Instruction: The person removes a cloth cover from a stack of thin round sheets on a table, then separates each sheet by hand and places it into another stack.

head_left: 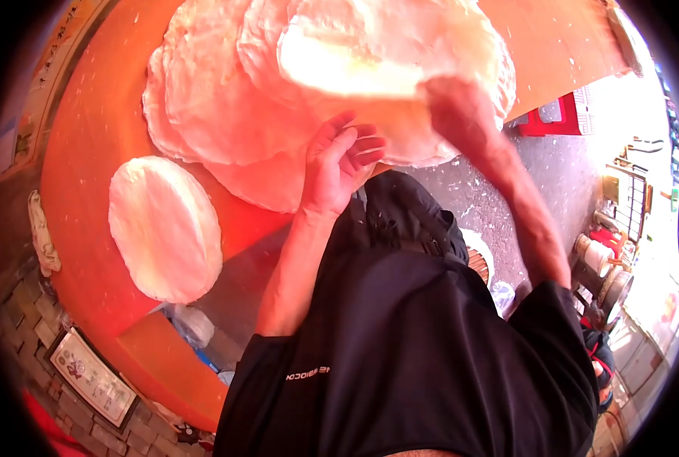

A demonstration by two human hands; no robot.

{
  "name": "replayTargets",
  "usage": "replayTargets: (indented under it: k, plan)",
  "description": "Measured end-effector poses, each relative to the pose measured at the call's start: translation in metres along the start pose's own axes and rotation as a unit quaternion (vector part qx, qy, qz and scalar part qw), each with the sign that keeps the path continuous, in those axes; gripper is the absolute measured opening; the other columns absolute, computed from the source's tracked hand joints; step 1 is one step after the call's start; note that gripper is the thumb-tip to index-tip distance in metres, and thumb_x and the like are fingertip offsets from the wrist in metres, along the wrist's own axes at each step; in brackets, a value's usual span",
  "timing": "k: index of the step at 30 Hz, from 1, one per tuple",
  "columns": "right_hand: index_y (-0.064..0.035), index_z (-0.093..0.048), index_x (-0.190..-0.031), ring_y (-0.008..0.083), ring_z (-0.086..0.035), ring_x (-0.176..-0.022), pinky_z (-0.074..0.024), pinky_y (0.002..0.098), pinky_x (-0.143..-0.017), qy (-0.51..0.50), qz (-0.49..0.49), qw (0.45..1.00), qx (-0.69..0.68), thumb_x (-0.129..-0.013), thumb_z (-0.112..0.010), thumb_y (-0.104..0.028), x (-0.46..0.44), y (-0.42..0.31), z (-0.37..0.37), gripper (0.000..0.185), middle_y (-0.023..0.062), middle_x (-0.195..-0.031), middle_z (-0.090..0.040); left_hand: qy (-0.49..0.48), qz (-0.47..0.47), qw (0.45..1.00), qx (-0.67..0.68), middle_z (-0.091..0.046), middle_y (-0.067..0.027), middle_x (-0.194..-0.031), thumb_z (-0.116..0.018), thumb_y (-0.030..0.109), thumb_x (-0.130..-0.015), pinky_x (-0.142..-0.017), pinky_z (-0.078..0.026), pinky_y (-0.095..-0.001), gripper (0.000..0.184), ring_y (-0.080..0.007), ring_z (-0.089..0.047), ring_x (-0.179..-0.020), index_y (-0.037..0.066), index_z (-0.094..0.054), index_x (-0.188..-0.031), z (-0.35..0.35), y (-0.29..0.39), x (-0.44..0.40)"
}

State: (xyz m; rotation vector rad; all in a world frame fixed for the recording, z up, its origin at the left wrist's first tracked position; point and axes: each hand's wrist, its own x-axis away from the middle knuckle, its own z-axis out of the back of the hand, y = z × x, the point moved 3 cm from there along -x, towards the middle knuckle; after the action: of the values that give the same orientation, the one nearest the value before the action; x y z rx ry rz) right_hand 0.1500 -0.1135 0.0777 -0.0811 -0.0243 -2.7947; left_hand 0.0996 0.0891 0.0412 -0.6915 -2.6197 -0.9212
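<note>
My left hand [338, 164] is raised palm up over the near edge of a pile of thin round dough sheets [210, 99], its fingers apart and slightly curled, with nothing in them. To the right, my right hand [461, 110] is blurred by motion above the pile's right part; its fingers and anything in them cannot be made out. Bright light washes out the top sheet near it. A separate oval stack of pale dough rounds [166, 228] lies on the orange table [88, 190] to the left.
A red crate [560, 118] stands on the floor beyond the table's right edge. Stools and a metal rack [627, 194] are at the far right. A framed sign [93, 377] is at the lower left, and a cloth [42, 232] hangs at the table's left edge.
</note>
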Motion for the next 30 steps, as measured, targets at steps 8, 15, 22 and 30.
replayTargets:
  k: [8,15,22,30]
  plan:
    - [-0.0098,-0.068,-0.083,0.0323,-0.065,-0.071,-0.0513,0.0430,-0.061,0.164,0.017,0.983,-0.086,-0.074,-0.054,-0.008,0.009,0.000,0.081,0.016,0.0118,-0.074,-0.066,0.198,0.007,0.967,-0.157,-0.063,-0.0114,-0.098,-0.055,0.012,-0.093,-0.077,-0.054,-0.0295,0.023,-0.0211,-0.065,-0.088,-0.001,-0.053,-0.112,0.046,-0.018,0.022]
    - [-0.0079,-0.067,-0.083,0.0316,-0.063,-0.079,-0.0501,0.0415,-0.071,-0.022,0.002,0.993,-0.116,-0.072,-0.056,-0.007,0.021,0.001,-0.017,0.015,0.0117,-0.078,-0.065,0.154,0.035,0.987,-0.014,-0.063,-0.0091,-0.098,-0.057,0.013,-0.093,-0.080,-0.056,-0.0325,0.017,-0.0206,-0.066,-0.088,0.002,-0.055,-0.106,0.029,-0.023,0.011]
    - [-0.0074,-0.067,-0.078,0.0336,-0.062,-0.064,-0.0498,0.0424,-0.058,0.097,0.039,0.984,-0.142,-0.071,-0.056,-0.007,0.017,0.014,-0.014,0.013,0.0100,-0.068,-0.064,0.030,0.009,0.999,-0.033,-0.065,-0.0101,-0.106,-0.058,0.014,-0.094,-0.087,-0.054,-0.0365,0.024,-0.0216,-0.065,-0.094,0.001,-0.056,-0.114,0.015,-0.043,-0.005]
    - [-0.0092,-0.068,-0.095,0.0219,-0.066,-0.070,-0.0526,0.0327,-0.060,0.212,-0.085,0.973,0.041,-0.083,-0.053,-0.003,0.016,0.066,0.113,0.020,0.0106,-0.084,-0.067,0.011,-0.047,0.998,-0.047,-0.064,-0.0113,-0.107,-0.053,0.008,-0.094,-0.087,-0.054,-0.0361,0.021,-0.0213,-0.065,-0.093,-0.002,-0.057,-0.113,0.011,-0.019,-0.012]
